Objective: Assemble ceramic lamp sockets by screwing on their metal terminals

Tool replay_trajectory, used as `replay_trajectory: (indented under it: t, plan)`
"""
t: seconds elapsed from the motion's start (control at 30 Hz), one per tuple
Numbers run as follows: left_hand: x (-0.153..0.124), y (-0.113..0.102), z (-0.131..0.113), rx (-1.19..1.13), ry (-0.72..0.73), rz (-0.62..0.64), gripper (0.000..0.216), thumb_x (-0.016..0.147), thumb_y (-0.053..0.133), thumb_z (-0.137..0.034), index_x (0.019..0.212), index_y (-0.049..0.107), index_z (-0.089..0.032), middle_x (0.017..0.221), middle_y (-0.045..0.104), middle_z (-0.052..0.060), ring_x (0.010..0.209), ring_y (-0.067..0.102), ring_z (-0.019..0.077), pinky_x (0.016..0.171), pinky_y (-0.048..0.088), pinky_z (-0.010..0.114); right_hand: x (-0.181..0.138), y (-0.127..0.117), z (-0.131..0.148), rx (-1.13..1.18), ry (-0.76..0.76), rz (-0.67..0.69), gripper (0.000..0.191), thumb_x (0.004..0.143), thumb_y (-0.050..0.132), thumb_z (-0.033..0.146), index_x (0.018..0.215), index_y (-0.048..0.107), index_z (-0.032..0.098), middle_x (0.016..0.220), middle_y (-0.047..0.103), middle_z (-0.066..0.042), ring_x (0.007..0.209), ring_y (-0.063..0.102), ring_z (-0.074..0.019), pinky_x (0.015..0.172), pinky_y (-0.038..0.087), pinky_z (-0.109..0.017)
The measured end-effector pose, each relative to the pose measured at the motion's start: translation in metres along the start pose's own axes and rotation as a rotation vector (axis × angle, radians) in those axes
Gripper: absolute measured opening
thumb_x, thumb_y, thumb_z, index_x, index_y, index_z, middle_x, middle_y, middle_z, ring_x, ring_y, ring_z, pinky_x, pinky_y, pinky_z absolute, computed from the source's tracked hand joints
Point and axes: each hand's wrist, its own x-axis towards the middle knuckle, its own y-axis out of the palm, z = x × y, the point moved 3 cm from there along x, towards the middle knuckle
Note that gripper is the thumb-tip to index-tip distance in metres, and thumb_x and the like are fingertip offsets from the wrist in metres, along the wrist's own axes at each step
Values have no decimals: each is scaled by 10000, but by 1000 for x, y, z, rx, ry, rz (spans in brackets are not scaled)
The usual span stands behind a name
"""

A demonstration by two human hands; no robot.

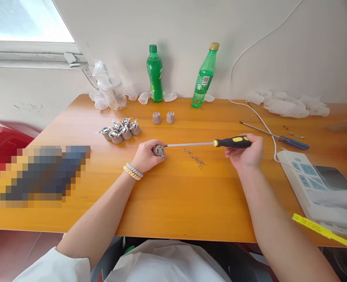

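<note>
My left hand [146, 156] is closed around a brownish-grey lamp socket [158, 150] with a metal bracket on it. In my right hand [247, 152] is a screwdriver [232, 142] with a black and yellow handle, its shaft lying level and pointing left. The shaft's tip meets the right side of the socket; the exact contact is too small to make out. Between the hands, small screws [185, 150] and thin metal brackets [195, 159] lie on the table. Beyond my left hand stands a group of several sockets with brackets [120, 131]. Two sockets without brackets [163, 117] stand farther back.
Two green bottles [155, 74] stand against the wall with white foam nets. A second screwdriver [293, 142], a white cable [260, 113] and a power strip [297, 176] with a phone [335, 178] lie at the right. A blurred-out item [44, 172] lies at the left.
</note>
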Motion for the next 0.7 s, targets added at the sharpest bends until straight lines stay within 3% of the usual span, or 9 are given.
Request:
replay_trajectory:
  t: [0.27, 0.7]
  plan:
    - [-1, 0, -4, 63, 63, 17, 152, 609, 594, -142, 756, 568, -171, 650, 526, -30, 574, 445, 100, 573, 395, 230, -2, 1, -5, -16, -19, 35, 140, 649, 488, 353, 652, 477, 213, 451, 524, 30, 305, 530, -192, 215, 351, -281]
    - [0, 1, -4, 108, 68, 23, 179, 616, 565, -145, 787, 604, -179, 736, 590, 7, 654, 533, 136, 632, 440, 258, -2, 1, -6, -26, -43, 46, 155, 680, 509, 361, 654, 482, 210, 464, 519, 27, 302, 536, -199, 200, 354, -286]
